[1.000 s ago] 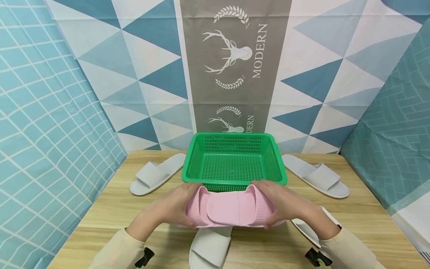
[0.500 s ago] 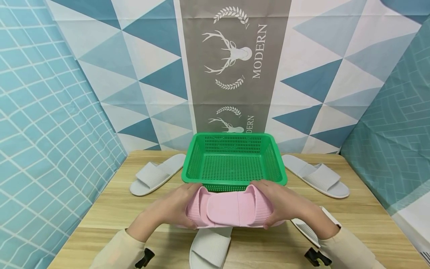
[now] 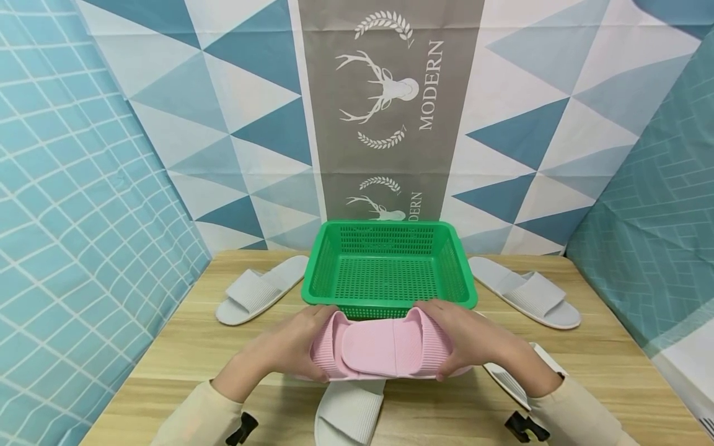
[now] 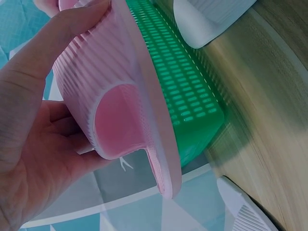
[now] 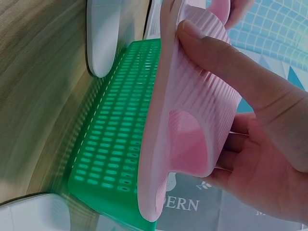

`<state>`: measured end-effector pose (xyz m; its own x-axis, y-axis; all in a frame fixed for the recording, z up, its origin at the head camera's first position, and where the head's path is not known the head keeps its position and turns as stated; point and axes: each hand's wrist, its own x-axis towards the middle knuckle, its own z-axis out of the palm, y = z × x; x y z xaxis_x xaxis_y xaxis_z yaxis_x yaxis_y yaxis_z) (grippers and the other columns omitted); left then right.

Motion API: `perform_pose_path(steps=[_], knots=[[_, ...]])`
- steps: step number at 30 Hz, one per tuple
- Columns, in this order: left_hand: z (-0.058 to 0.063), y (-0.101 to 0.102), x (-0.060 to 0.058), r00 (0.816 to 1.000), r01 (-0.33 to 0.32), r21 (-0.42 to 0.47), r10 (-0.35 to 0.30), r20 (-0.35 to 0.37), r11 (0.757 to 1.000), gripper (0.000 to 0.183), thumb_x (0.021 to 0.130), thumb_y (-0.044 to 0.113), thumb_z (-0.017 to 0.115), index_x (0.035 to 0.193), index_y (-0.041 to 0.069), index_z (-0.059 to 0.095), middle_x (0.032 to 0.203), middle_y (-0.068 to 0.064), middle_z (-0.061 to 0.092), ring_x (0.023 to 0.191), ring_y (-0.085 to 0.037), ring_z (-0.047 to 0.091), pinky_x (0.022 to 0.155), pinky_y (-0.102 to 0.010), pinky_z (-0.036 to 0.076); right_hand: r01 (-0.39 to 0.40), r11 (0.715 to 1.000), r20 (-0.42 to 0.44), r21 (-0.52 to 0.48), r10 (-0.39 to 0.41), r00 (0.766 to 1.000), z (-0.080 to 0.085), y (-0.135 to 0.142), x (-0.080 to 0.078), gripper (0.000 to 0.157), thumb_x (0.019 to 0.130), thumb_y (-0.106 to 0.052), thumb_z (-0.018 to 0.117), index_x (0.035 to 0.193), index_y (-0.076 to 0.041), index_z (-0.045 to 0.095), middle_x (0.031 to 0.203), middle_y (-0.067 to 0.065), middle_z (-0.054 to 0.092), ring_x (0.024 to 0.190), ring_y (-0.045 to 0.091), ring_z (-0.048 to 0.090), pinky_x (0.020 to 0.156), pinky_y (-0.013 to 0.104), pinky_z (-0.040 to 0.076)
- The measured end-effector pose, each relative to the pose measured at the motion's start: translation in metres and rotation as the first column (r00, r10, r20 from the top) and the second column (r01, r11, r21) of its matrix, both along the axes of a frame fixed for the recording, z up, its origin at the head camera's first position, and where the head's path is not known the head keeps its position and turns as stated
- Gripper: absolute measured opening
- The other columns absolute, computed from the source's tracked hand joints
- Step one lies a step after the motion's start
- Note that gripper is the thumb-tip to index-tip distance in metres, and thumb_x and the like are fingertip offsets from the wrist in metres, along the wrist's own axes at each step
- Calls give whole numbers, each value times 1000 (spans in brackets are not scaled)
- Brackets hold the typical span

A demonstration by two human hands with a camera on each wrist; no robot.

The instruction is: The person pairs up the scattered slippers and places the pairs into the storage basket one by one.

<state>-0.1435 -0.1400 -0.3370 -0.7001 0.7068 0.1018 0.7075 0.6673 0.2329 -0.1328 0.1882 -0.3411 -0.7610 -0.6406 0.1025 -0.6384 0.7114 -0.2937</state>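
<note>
Two pink slippers are held sideways in front of the green basket (image 3: 390, 303), their heel ends overlapping in the middle. My left hand (image 3: 295, 341) grips the left pink slipper (image 3: 326, 350) around its ribbed strap. In the left wrist view, the thumb presses the strap of this pink slipper (image 4: 103, 62) and the fingers curl behind it. On the other side, my right hand (image 3: 463, 331) grips the right pink slipper (image 3: 435, 347) the same way. The right wrist view shows that pink slipper (image 5: 202, 77) raised off the wooden table, with the basket wall beyond.
Behind the hands, a white slipper (image 3: 256, 294) lies left of the basket and another white slipper (image 3: 538, 294) lies right of it. A third white slipper (image 3: 351, 409) lies below the pink pair. One more white slipper (image 3: 510, 384) is partly hidden by the right forearm.
Both hands stay on the pink slippers in nearly the same place. The overlapping heel ends have shifted very slightly, and the basket and white slippers have not moved.
</note>
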Motion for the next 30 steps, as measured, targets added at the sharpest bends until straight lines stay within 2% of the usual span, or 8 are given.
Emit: perform_pose_path(steps=[17,30], knots=[[-1,1,1,1000,-10,-6,10,5,1000,97,51,31,90,131,-2,46,121,-10,60,110,-20,58,95,-36,53,-7,1000,-7,19,8,1000,1,-4,0,103,51,-33,93,136,-2,44,133,9,56,120,26,55,101,46,48],[-1,2,2,1000,2,9,-2,-4,1000,95,51,30,89,130,-1,47,120,-8,60,110,-20,57,95,-37,53,-14,1000,20,9,14,1000,4,-8,2,104,51,-32,93,138,-4,43,135,9,55,122,27,54,102,48,47]])
